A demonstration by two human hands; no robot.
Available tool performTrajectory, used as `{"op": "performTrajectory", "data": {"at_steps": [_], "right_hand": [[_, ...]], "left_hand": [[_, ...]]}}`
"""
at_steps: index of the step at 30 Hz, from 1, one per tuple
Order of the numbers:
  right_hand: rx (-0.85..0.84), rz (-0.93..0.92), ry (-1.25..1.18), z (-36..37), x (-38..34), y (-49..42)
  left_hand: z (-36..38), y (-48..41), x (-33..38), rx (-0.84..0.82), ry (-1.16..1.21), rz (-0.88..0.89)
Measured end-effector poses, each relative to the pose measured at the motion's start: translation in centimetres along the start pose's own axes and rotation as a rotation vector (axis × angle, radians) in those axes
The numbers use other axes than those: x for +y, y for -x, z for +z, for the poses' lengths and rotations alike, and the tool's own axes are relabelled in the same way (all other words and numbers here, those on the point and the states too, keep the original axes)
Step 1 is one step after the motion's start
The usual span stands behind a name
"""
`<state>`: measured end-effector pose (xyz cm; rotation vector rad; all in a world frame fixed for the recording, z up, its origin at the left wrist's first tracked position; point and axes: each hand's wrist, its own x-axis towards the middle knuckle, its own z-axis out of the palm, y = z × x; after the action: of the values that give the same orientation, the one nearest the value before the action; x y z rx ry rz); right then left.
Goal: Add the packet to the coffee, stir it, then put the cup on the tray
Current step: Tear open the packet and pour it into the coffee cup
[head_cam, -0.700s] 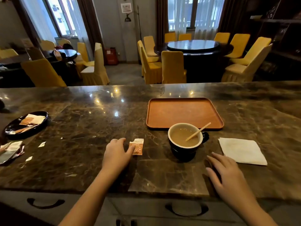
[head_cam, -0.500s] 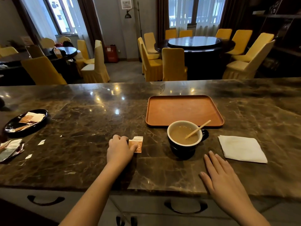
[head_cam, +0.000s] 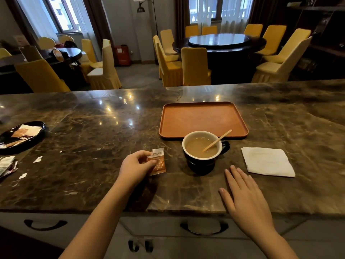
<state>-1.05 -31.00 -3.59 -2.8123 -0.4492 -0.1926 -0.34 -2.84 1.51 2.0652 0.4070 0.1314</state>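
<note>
The left hand pinches the packet just left of the cup with its stick, the empty tray behind, a napkin right, while the right hand lies flat and spread on the surface.

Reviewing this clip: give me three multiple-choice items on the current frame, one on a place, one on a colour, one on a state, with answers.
1. Where does the cup stand?
A) on the tray
B) on the counter, just before the tray
C) on the napkin

2. What colour is the tray?
A) orange-brown
B) black
C) white

3. What is the left hand doing?
A) lying flat
B) stirring
C) pinching the packet

Answers: B, the cup's base sits on the marble; A, the tray's bare surface shows it; C, fingers close on the packet's edge.
</note>
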Motion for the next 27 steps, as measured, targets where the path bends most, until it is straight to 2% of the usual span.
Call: {"op": "performTrajectory", "data": {"at_steps": [2,5,7,12,17,21,23,27], "right_hand": [[0.052,0.011,-0.163,-0.7,-0.3,0.1],[0.217,0.056,-0.574,-2.6,-1.4,0.6],[0.246,0.076,-0.775,-4.3,-2.6,0.8],[-0.021,0.131,-1.237,-7.8,-5.0,-1.0],[-0.074,0.162,-1.369,-9.0,-4.9,-3.2],[-0.137,0.204,-1.463,-9.5,-3.9,-5.0],[-0.188,0.178,-1.417,-10.1,-3.3,-6.2],[-0.282,0.07,-1.168,-11.5,-2.2,-9.2]], "left_hand": [[-0.1,1.3,1.5,-0.032,0.113,-0.003],[-0.2,3.1,3.9,-0.103,0.245,0.029],[0.1,4.0,5.5,-0.178,0.294,0.064],[1.8,4.6,8.8,-0.34,0.393,0.124],[3.9,3.8,10.7,-0.368,0.428,0.135],[4.4,2.4,11.9,-0.386,0.283,0.2],[4.3,1.2,12.9,-0.398,0.168,0.257],[4.0,-2.7,15.7,-0.45,0.01,0.322]]}}
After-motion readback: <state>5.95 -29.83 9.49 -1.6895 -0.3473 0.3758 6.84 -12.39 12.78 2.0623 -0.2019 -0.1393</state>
